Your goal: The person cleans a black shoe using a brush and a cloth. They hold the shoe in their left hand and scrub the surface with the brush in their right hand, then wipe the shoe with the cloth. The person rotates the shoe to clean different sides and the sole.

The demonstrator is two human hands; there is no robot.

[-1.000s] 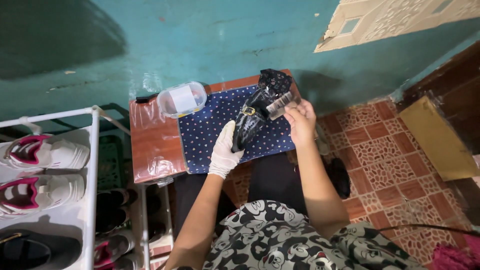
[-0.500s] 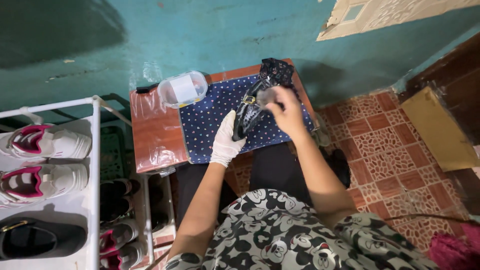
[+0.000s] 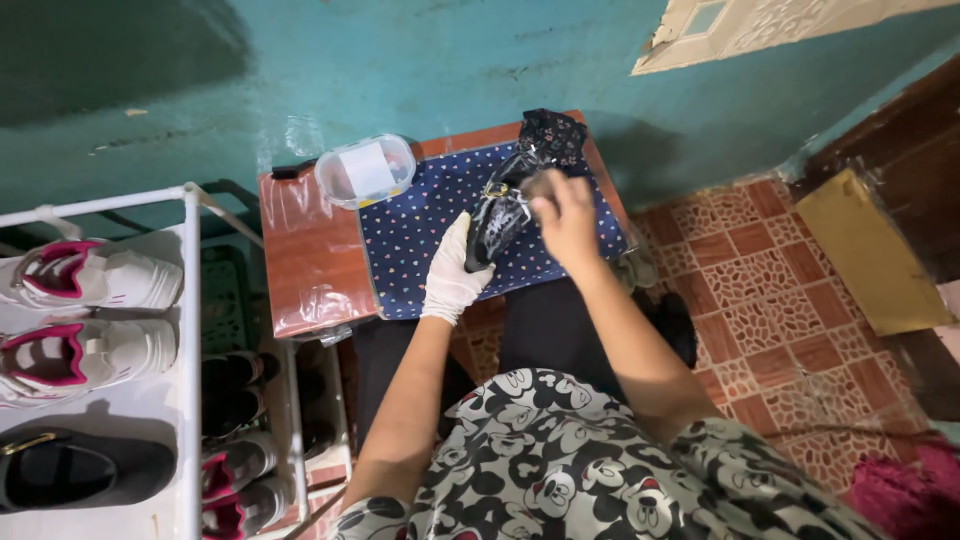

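Looks like someone's home, probably a hallway corner. There's a white shoe rack (image 3: pixel 188 330) full of sneakers (image 3: pixel 85 280), patterned floor tiles (image 3: pixel 770 300), and a teal painted wall (image 3: pixel 400 70).

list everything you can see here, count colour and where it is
black shoe: 1, glossy black, over the cloth, held between both hands
dotted cloth: 1, dark blue with small dots, on the table top
small table: 1, reddish brown, against the wall
plastic container: 1, clear with white label, table's back edge
black fabric: 1, dark patterned, bunched at the table's far corner
shoe rack: 1, white, left of the table
sneakers: 2, white and pink, on the rack
flat shoe: 1, black, rack's lower left
floor tiles: many, terracotta patterned, right
left hand: 1, white glove, gripping the shoe
right hand: 1, bare, on the shoe
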